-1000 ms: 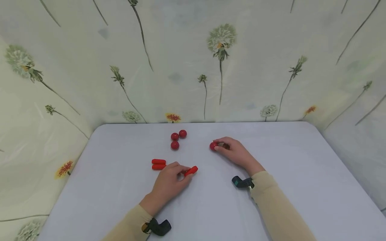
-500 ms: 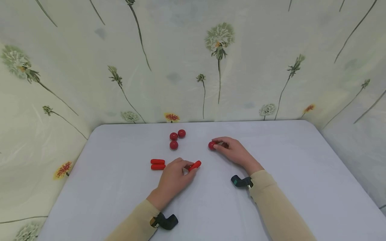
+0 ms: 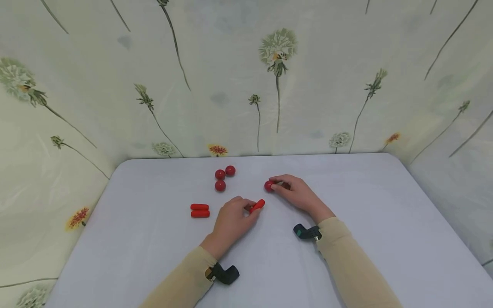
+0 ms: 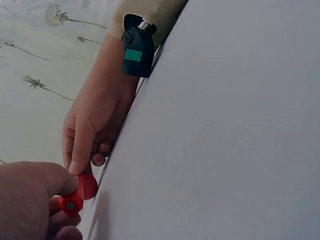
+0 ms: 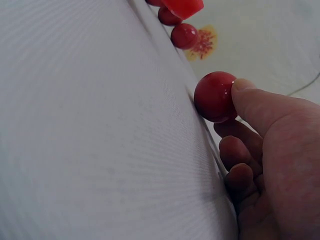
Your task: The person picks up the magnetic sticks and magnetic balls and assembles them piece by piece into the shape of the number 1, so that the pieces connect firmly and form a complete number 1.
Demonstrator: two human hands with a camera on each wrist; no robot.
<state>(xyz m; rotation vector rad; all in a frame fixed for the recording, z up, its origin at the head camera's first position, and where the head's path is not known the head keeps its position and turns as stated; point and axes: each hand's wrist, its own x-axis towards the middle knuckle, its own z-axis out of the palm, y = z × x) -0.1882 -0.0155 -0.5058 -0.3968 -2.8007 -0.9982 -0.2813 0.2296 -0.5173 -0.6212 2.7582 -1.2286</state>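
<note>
My left hand (image 3: pixel 233 218) pinches a short red rod (image 3: pixel 257 205) between thumb and fingers, tilted up to the right. In the left wrist view, a round grey spot shows on the near end of this red rod (image 4: pixel 70 205). A glossy red ball (image 5: pixel 215 97) is pinched by the thumb and fingers of my right hand (image 3: pixel 295 191), close over the white table. The held rod lies just left of and nearer than the ball in the head view; in the left wrist view the two overlap.
Two more red rods (image 3: pixel 200 210) lie side by side on the white table (image 3: pixel 346 184), left of my left hand. Farther back, three red balls (image 3: pixel 220 185) sit in a loose cluster. A flower-printed curtain (image 3: pixel 215 64) stands behind the table's far edge.
My left hand has moved right and away from me with the red rod, leaving the two lying rods and nearing the held ball. The right hand keeps its hold, nearly still.
</note>
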